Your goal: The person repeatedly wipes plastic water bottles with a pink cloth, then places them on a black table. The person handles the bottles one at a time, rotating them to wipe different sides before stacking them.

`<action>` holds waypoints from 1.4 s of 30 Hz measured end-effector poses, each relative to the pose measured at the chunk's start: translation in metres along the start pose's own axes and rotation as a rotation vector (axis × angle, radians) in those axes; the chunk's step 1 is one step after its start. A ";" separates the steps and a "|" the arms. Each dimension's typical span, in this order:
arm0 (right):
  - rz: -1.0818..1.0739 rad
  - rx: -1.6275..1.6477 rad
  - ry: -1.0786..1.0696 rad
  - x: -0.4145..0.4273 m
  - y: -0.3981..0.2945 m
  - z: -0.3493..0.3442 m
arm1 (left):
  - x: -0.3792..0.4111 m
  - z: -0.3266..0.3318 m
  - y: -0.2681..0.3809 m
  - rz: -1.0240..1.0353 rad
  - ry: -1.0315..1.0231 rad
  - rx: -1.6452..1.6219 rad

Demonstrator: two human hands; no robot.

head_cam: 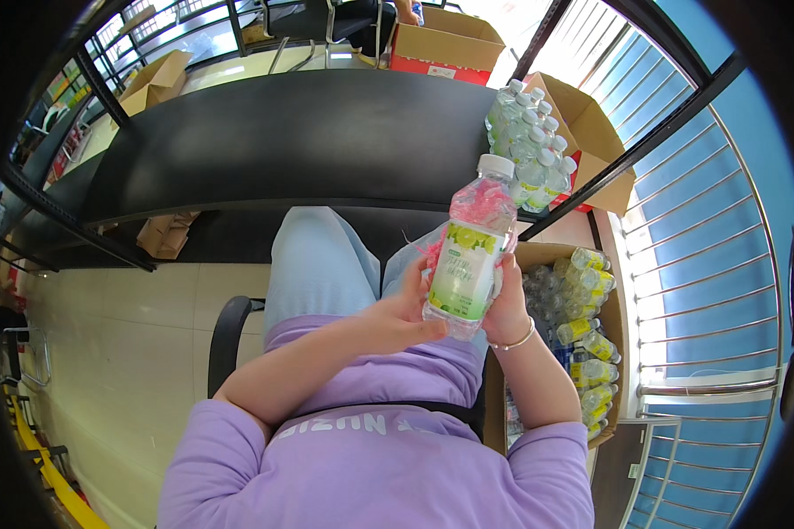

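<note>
A clear plastic bottle point(464, 264) with a white cap and a green lemon-patterned label is held upright above my lap. My left hand point(413, 317) grips its lower left side, the thumb near the base. On the other side my right hand point(506, 304), with a bracelet at the wrist, closes around the bottle, its fingers partly hidden behind it. Pink shredded material point(486, 202) shows through the bottle's upper part, and some pink strands stick out beside it near my left fingers. Whether those strands are inside or behind the bottle cannot be told.
A black shelf table point(291, 139) spans the front, with several capped bottles point(532, 145) grouped at its right end. An open carton point(612, 397) of bottles stands at my right, near metal railings point(708, 258). Beyond the table are a red carton point(446, 49) and a seated person point(374, 26).
</note>
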State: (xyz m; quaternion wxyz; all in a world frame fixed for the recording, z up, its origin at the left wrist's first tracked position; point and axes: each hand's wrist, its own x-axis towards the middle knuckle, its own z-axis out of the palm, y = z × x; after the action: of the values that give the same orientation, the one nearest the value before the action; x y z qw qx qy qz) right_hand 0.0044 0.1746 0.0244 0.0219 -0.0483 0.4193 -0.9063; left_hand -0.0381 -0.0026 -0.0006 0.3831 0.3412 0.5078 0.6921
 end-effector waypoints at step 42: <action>-0.385 -1.593 -0.130 -0.005 -0.018 0.064 | 0.033 -0.051 0.061 0.144 0.742 -0.659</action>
State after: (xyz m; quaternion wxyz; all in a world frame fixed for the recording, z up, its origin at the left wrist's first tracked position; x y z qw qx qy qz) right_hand 0.0160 0.1383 0.0788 -0.1505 -0.1728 0.9191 -0.3205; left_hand -0.1088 -0.0076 0.0481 0.2151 -0.0330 0.3394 0.9151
